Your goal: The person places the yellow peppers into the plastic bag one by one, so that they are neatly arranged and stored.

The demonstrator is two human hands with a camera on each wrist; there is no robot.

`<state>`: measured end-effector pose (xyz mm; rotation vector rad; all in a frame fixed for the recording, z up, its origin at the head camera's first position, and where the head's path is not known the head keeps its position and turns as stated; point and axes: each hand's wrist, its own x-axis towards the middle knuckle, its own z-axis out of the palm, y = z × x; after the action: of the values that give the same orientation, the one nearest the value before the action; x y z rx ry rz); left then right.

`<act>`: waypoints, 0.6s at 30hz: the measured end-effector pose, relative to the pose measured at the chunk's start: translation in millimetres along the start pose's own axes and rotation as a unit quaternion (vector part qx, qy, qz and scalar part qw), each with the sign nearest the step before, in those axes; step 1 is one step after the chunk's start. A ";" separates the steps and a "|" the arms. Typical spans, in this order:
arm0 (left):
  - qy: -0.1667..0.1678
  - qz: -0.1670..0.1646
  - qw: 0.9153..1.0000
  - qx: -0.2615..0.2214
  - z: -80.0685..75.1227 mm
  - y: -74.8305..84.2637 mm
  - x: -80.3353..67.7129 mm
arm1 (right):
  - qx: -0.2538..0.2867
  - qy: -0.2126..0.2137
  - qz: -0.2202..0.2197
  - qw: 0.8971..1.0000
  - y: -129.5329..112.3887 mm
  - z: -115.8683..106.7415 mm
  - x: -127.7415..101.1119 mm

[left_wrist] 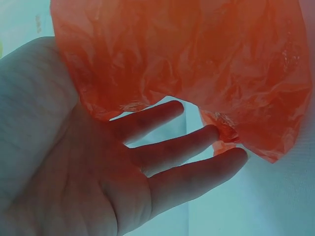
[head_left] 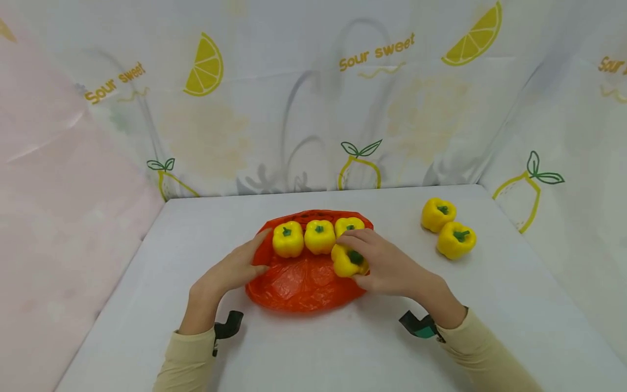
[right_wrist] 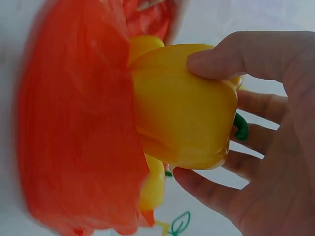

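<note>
A red plastic bag (head_left: 299, 286) lies spread in the middle of the table, its mouth wide. On it stand three yellow bell peppers in a row: a left one (head_left: 288, 240), a middle one (head_left: 319, 237) and a right one (head_left: 349, 224). My right hand (head_left: 389, 264) grips a fourth yellow bell pepper (right_wrist: 184, 105) at the bag's right side, thumb on one side and fingers on the other, its green stem towards the palm. At the bag's left edge is my left hand (head_left: 232, 268), fingers extended along the red plastic (left_wrist: 177, 54); the bag hides part of this hand.
Two more yellow bell peppers, one farther back (head_left: 437, 214) and one nearer (head_left: 456, 240), rest on the white table (head_left: 313, 354) to the right. A white cloth (head_left: 274, 109) with lemon prints hangs behind the table, and a pink panel (head_left: 63, 218) stands on the left.
</note>
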<state>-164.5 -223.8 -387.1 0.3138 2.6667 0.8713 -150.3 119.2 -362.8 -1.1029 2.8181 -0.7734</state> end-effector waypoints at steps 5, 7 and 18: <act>-0.005 -0.008 1.000 -0.010 -1.0 -1.8 -1.0 | -0.010 -0.029 -0.021 0.999 -9.8 13.0 13.4; -0.006 -0.009 1.000 -0.011 -1.0 -2.0 -0.4 | -0.013 -0.039 -0.027 0.999 -14.0 17.6 18.5; -0.015 -0.016 0.999 -0.034 -0.9 -3.7 1.0 | -0.019 -0.052 -0.019 0.998 -41.2 43.7 47.2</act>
<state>-166.2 -226.9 -388.9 0.2657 2.6009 0.9381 -151.3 43.8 -375.0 -1.1704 2.7439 -0.6477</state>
